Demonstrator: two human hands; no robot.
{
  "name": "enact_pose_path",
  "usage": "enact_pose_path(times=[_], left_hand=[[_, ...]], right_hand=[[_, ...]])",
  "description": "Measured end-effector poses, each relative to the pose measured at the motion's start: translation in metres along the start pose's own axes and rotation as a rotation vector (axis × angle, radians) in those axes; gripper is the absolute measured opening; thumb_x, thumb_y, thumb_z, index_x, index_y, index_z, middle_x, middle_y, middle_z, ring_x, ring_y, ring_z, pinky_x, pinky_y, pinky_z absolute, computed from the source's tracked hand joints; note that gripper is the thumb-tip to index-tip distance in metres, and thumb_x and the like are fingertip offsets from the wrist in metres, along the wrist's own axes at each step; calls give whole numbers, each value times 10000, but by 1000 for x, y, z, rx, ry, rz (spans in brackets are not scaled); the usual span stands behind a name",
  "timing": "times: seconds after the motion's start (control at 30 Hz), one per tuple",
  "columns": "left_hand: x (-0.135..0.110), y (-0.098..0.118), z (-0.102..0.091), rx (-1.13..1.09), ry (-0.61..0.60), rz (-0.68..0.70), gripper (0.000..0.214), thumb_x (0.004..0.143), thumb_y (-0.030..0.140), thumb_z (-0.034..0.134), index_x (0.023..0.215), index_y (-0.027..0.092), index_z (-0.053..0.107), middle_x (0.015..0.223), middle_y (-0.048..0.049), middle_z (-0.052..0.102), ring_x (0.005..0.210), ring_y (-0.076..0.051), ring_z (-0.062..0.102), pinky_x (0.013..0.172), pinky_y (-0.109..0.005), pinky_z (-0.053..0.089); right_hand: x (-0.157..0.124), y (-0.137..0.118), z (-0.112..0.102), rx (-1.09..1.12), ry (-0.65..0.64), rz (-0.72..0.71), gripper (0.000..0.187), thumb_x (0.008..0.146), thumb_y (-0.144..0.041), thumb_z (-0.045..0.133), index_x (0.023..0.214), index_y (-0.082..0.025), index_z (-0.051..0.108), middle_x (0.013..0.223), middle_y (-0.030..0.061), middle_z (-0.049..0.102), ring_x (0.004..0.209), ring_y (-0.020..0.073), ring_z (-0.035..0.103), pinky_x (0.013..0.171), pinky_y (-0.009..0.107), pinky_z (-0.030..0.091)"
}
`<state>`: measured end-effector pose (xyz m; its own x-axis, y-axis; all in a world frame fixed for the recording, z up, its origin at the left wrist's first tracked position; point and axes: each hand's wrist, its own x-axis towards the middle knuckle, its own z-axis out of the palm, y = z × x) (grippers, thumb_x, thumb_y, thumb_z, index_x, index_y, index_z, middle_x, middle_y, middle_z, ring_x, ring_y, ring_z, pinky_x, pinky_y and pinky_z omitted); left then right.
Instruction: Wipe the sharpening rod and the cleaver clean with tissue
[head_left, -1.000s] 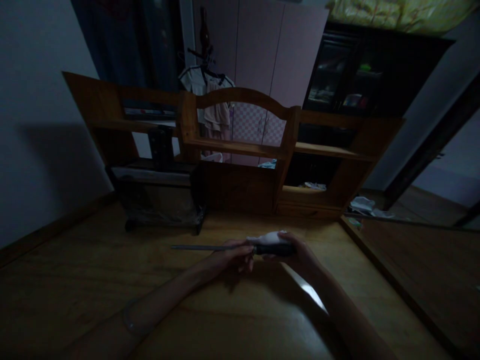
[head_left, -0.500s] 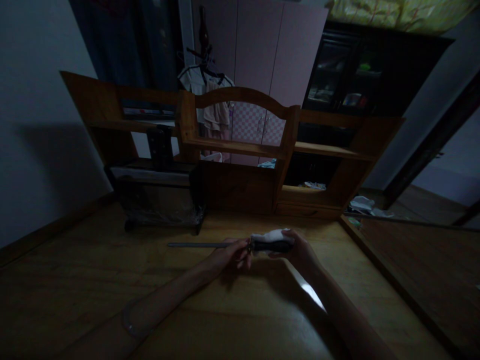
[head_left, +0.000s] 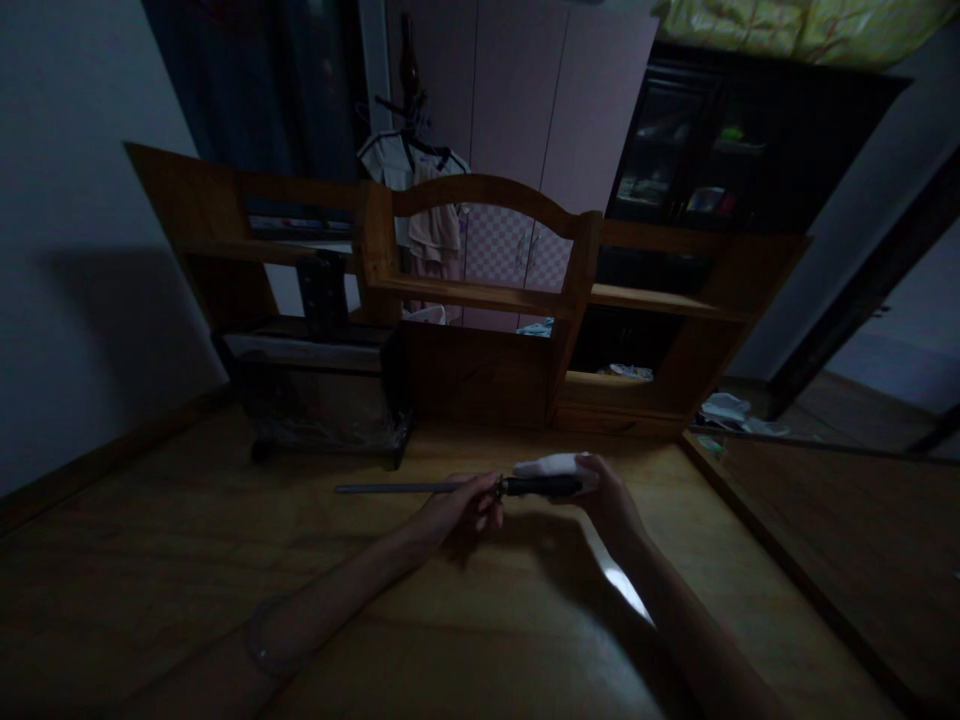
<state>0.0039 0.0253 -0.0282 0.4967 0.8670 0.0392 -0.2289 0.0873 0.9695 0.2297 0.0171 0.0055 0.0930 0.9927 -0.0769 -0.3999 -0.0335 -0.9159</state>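
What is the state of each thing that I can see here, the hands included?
Left hand: closed around the metal rod, near its handle
Right hand: closed on the white cloth, at the handle's end
Metal rod: held, pointing left
Black handle: partly covered
White cloth: bunched along the handle
Drawer: shut
Pink wardrobe: doors shut
Shirt: hanging
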Motion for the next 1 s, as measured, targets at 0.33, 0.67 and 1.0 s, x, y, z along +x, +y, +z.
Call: enact_pose_path(times=[0.33,0.67,1.0], left_hand=[[-2,4,0,8,56,-15,436,853,515,497,581,180,432,601,-47,637,438,-86,442,473,-215,320],[-1,6,-5,-26,102,-58,371,842,488,525,668,161,532,573,-32,623,427,-86,453,442,-200,313],[-8,10,2,-30,-59,-107,342,836,459,528,771,129,591,561,-41,613,446,-100,483,456,-205,324]], right_hand=[[4,0,-13,-141,114,-119,257,711,-395,643,808,-159,675,771,36,682,703,200,628,567,265,520],[6,-8,-17,-9,202,-109,203,708,-365,665,792,-181,648,734,8,678,650,177,629,539,269,540],[8,-5,-8,57,-17,168,215,742,-346,635,839,-155,655,813,75,710,726,208,666,658,304,560]])
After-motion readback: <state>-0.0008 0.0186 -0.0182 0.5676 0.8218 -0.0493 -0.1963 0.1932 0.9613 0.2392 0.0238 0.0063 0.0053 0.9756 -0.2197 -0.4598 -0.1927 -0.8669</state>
